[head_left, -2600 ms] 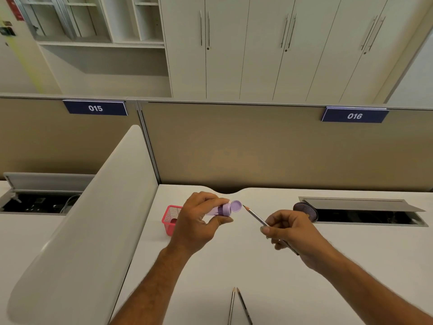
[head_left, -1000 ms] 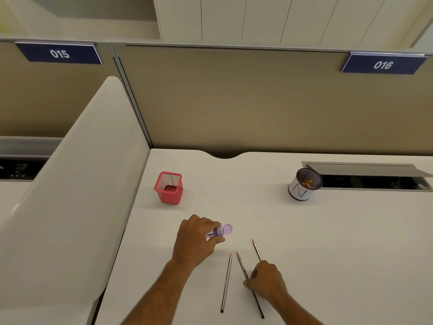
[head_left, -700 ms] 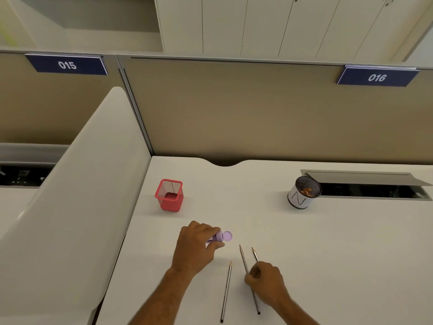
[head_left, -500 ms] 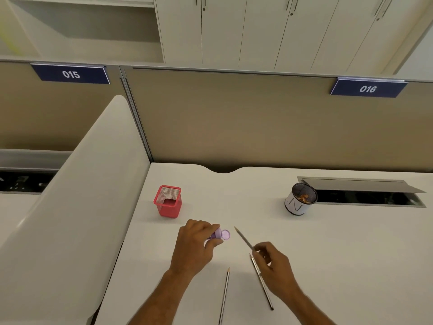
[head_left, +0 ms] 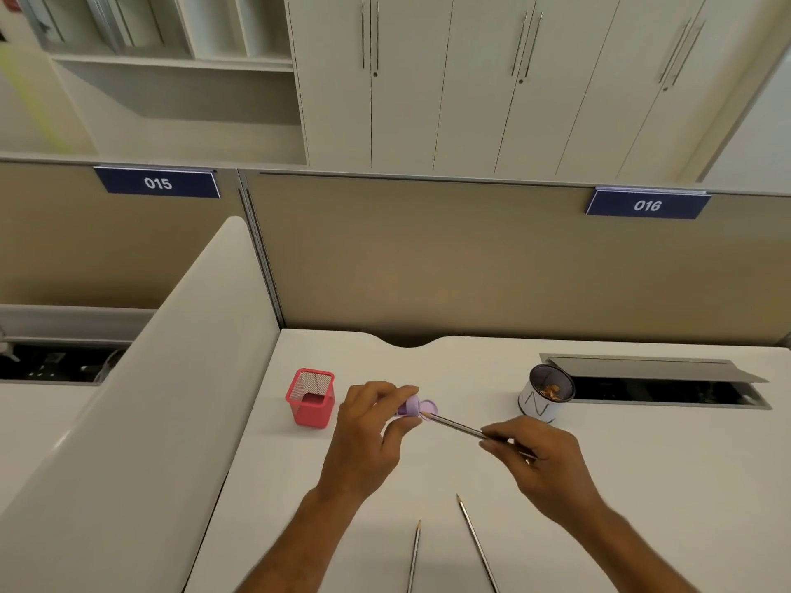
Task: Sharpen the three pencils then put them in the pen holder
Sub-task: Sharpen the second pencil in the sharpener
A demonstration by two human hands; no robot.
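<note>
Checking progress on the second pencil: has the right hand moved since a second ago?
Yes. The right hand rose off the desk with a pencil, toward the sharpener.

both hands [head_left: 368, 434] [head_left: 539, 460] fill the centre of the frame above the desk [head_left: 642, 485]. bare desk lies open at lower right. at centre left the red mesh holder [head_left: 310, 398] stands just beside the left hand; the white cup [head_left: 541, 395] stands right of centre. two pencils [head_left: 414, 558] [head_left: 477, 545] lie at bottom centre. a curved divider [head_left: 150, 421] walls the left.
</note>
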